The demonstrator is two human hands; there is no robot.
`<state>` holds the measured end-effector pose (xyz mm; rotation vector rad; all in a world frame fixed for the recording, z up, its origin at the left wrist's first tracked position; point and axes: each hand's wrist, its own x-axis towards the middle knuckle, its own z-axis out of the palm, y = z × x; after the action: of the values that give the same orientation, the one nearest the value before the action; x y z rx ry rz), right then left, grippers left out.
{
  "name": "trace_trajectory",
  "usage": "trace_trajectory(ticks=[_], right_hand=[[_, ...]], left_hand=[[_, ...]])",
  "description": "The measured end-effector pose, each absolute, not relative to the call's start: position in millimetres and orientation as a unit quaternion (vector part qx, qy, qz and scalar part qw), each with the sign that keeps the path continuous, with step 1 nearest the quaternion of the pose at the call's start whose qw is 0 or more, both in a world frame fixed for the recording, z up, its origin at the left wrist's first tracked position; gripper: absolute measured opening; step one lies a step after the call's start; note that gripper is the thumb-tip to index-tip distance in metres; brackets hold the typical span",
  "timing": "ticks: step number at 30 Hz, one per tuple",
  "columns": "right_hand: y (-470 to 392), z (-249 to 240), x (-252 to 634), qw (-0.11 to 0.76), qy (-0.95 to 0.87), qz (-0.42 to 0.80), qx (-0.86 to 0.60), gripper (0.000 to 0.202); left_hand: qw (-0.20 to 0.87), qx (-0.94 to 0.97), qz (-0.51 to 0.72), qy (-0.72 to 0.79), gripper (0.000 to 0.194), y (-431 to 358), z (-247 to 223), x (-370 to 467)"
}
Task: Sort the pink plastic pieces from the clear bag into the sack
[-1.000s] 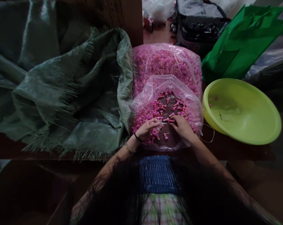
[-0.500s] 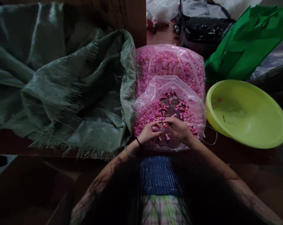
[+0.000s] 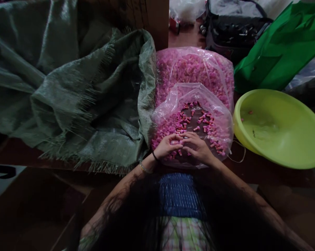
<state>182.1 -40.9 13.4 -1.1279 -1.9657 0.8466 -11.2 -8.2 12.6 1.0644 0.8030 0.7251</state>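
My left hand [image 3: 166, 147] and my right hand [image 3: 198, 147] meet over the near edge of an open clear plastic bag [image 3: 220, 108] strewn with small pink plastic pieces [image 3: 189, 120]. Both pinch one small pink piece [image 3: 178, 142] between their fingertips. The left wrist wears a dark band and a thin bracelet. Behind the open bag lies a larger sealed clear bag [image 3: 194, 66] packed with pink pieces.
A yellow-green plastic basin [image 3: 280, 127] with a few pink pieces sits at the right. A big green woven sack [image 3: 68, 87] lies crumpled at the left. A green fabric bag [image 3: 280, 48] and a dark case [image 3: 233, 28] are at the back.
My right hand has drawn in from the loose pieces to meet my left hand, and both now hold a pink piece together. The view has shifted slightly left.
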Motion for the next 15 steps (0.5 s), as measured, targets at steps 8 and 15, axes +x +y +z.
trace_trajectory(ticks=[8, 15], right_hand=[[-15.3, 20.3, 177.5, 0.309, -0.79, 0.34, -0.407, 0.018], [23.6, -4.8, 196.8, 0.263, -0.817, 0.189, -0.477, 0.056]], left_hand=[[0.741, 0.432, 0.352, 0.375, 0.04, -17.3, 16.2, -8.3], [0.436, 0.307, 0.681, 0.502, 0.033, -23.5, 71.7, -176.5]])
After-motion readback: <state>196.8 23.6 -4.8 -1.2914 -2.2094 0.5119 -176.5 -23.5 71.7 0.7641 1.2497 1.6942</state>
